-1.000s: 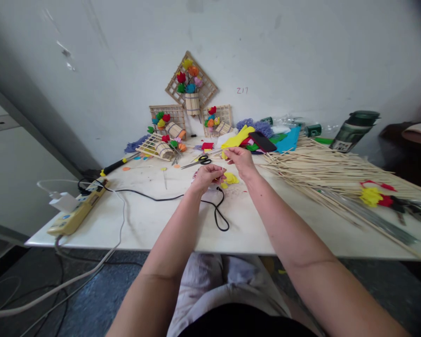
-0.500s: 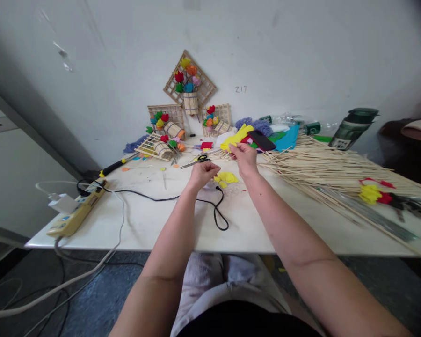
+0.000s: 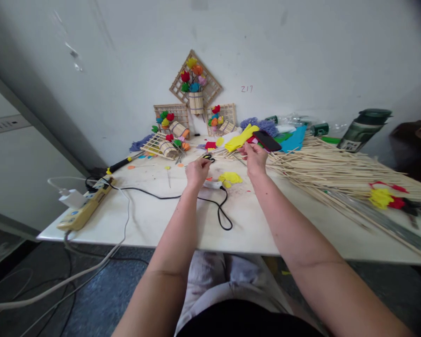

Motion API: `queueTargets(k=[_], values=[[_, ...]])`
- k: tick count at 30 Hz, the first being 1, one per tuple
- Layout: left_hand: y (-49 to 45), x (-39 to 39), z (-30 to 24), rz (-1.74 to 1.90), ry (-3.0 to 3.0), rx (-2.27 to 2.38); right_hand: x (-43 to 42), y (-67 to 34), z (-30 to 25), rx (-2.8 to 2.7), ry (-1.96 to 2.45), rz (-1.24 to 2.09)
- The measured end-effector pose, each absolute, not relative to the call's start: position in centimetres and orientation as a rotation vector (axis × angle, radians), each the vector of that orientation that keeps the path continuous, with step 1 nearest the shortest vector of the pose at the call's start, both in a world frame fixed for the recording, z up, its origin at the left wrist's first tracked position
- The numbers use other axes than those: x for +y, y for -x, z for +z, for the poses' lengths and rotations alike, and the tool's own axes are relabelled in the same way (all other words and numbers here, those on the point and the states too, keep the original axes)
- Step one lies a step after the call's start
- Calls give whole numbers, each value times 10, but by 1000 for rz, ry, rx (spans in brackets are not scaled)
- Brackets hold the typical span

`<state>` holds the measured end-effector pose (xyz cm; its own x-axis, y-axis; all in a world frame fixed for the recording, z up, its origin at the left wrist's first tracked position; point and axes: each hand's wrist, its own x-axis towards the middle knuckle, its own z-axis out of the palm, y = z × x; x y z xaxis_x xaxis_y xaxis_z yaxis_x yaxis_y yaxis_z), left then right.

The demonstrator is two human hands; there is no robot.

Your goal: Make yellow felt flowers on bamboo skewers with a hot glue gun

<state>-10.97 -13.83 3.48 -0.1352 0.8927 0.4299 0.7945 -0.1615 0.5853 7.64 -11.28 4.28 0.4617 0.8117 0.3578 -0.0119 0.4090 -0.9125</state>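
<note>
My left hand (image 3: 197, 172) is closed in a pinch just in front of the scissors (image 3: 209, 158). What its fingertips hold, if anything, is too small to make out. Over the middle of the table, my right hand (image 3: 255, 159) has its fingertips pressed together, with a thin dark line beside them. Behind it lies folded yellow cloth-like material (image 3: 239, 140). Between the hands are cut yellow pieces (image 3: 230, 178) and a white corded tool (image 3: 213, 185) with an orange tip beside it. A round yellow piece (image 3: 220, 141) lies farther back.
Lattice panels with colourful flowers (image 3: 196, 100) lean on the wall. Many thin wooden sticks (image 3: 323, 159) spread across the right, near a phone (image 3: 267, 140) and a dark green bottle (image 3: 366, 128). A power strip (image 3: 86, 206) sits at the left; a black cord (image 3: 154, 195) crosses the table.
The view has turned slightly left. A yellow piece that was at my right fingertips is gone from them, and a round yellow piece now shows at the back. My left hand has drawn slightly left.
</note>
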Motion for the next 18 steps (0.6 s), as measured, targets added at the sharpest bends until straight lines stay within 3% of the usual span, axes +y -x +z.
queueTargets(k=[5,10,18], values=[[132,-135,37,1131,-1674,2396,-111,-78,37,-990,1079,693],[152,-135,37,1055,-1440,2522,-111,-80,30,-1206,1180,736],[179,-129,28,1032,-1065,2630,-118,-75,30,-2034,1551,268]])
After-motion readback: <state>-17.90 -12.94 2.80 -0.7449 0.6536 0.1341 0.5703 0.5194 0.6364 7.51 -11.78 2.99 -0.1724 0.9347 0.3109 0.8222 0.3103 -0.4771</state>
